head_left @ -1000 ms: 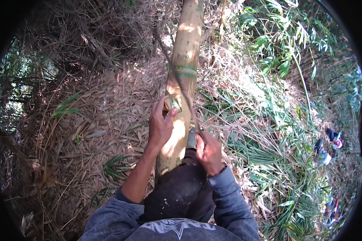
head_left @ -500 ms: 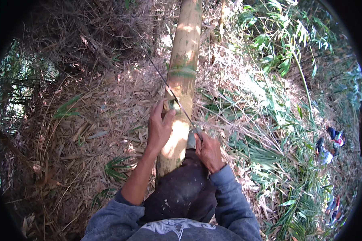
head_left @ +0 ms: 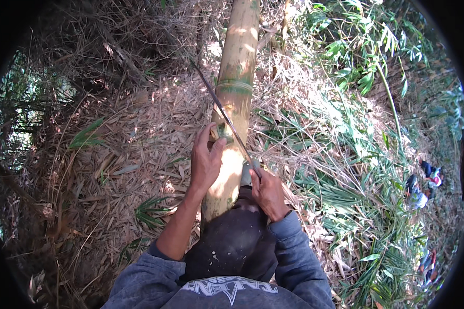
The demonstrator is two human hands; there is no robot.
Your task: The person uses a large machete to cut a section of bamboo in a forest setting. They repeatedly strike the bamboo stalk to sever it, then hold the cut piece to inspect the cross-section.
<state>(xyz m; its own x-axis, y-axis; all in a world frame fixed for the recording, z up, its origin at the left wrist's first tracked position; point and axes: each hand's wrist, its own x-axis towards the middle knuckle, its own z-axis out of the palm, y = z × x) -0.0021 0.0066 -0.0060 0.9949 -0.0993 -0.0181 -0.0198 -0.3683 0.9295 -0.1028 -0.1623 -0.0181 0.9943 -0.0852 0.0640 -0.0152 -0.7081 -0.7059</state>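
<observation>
Bamboo fills the middle of our view: a thick yellow-green bamboo pole runs from the top edge down toward our body, its lower end hidden behind our dark cap. A green ring marks a node partway along it, and just below that ring the skin is cut open in a small notch.

Our left hand lies on the left flank of the pole, fingers spread and curled round its curve, the thumb and forefinger reaching up to the notch and touching its edge. Our right hand is clenched tight around the handle of a long thin blade (the handle itself is mostly buried in the fist). The blade slants up and to the left from that fist, crosses the face of the pole right at the notch, and its tip ends over the dry litter left of the pole. Whether the edge bites into the bamboo or only rests against it, we cannot tell.

Both our forearms come in from the lower edge in grey-blue sleeves, the left one pushed up past the wrist.

All around lies a ground thick with dry straw-coloured bamboo leaves and stalks. Green leafy shoots stand toward the upper right. Far off at the right edge, small and blurred, sit other people in dark and red clothing, well apart from us.
</observation>
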